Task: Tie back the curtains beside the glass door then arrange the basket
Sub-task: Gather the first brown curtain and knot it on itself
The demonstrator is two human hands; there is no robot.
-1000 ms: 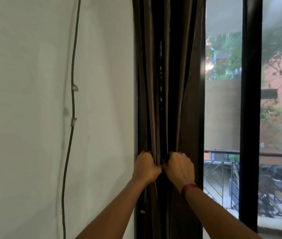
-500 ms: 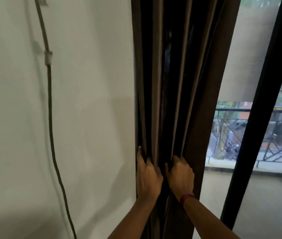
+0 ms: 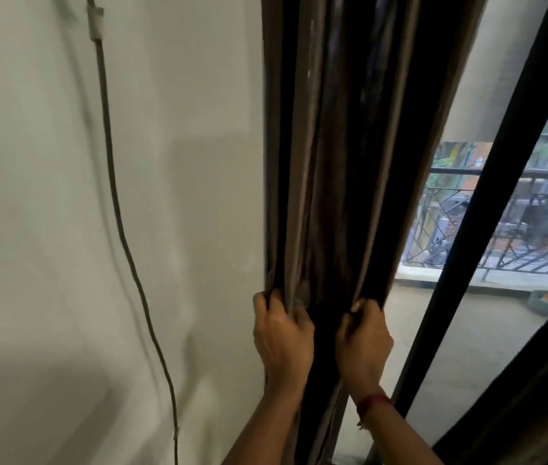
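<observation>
A dark brown curtain point(image 3: 343, 156) hangs gathered in folds between the white wall and the glass door point(image 3: 473, 330). My left hand point(image 3: 281, 340) grips the folds on the curtain's left side. My right hand point(image 3: 363, 344), with a red thread on its wrist, grips the folds on the right side. The two hands are level with each other and a short gap apart. No tie-back and no basket are in view.
A white wall point(image 3: 47, 229) fills the left, with a thin cable point(image 3: 114, 203) clipped down it. The door's black frame bar point(image 3: 487, 213) slants at the right. Beyond the glass lie a balcony floor and railing point(image 3: 527, 229). More dark curtain point(image 3: 534, 397) shows at the bottom right.
The view has tilted downward and closer to the curtain. My hands have slid lower on the folds and moved a little apart, still gripping the curtain.
</observation>
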